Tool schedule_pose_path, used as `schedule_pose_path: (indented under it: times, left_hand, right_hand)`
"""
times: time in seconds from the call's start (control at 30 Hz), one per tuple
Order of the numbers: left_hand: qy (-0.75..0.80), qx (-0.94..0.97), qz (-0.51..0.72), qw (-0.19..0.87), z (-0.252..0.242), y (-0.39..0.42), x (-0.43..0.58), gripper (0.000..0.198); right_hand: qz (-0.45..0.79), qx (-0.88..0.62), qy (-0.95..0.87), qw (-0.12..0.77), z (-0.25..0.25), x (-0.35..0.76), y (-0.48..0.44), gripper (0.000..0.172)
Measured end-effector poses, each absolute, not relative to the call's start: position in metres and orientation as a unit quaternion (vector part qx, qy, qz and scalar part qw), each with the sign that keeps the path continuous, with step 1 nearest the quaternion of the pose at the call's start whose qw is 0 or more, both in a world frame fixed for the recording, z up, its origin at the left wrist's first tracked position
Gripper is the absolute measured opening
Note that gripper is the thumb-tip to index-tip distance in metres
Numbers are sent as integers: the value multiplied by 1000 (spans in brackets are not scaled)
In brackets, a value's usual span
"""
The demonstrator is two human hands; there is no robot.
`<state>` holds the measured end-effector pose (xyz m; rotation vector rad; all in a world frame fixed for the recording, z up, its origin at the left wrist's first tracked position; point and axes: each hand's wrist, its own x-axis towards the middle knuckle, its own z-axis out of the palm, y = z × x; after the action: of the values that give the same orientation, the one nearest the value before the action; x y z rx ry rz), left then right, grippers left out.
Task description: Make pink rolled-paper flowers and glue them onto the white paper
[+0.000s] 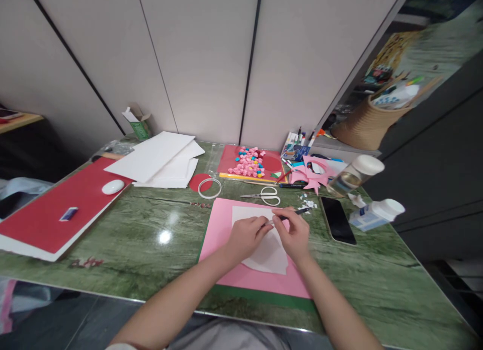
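Observation:
A slim dark pen lies slantwise between my hands, its pale end toward the left. My left hand pinches that pale end with closed fingers. The dark barrel is gripped by my right hand, thumb and fingers pressed together. Both hands are over a white sheet of paper with an uneven lower edge. Beneath it lies a larger pink sheet, with a green sheet showing below. The fingers partly cover the pen, and I cannot tell whether its cap is on.
White-handled scissors, a white ring and small candy-like pieces lie beyond the sheets. A phone and two bottles are at right. White sheets and a red board occupy the left.

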<state>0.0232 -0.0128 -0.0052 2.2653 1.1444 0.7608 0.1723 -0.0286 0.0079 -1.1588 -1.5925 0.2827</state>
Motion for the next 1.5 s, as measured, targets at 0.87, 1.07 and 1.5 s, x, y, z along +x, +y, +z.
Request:
schedule_pose_path:
  times: [0.87,1.07,1.5]
  left_hand:
    - [418,825,318,208,-3,-17,24,30]
    - [416,827,298,233,1,-15,24,30]
    - [414,740,296,440,14,0,17,30]
  right_hand:
    - [110,-490,-681,532,11,171,-31,22]
    - [148,-512,-665,523,7,172,-28,20]
    - [267,-538,-541,589,7,186,-13,27]
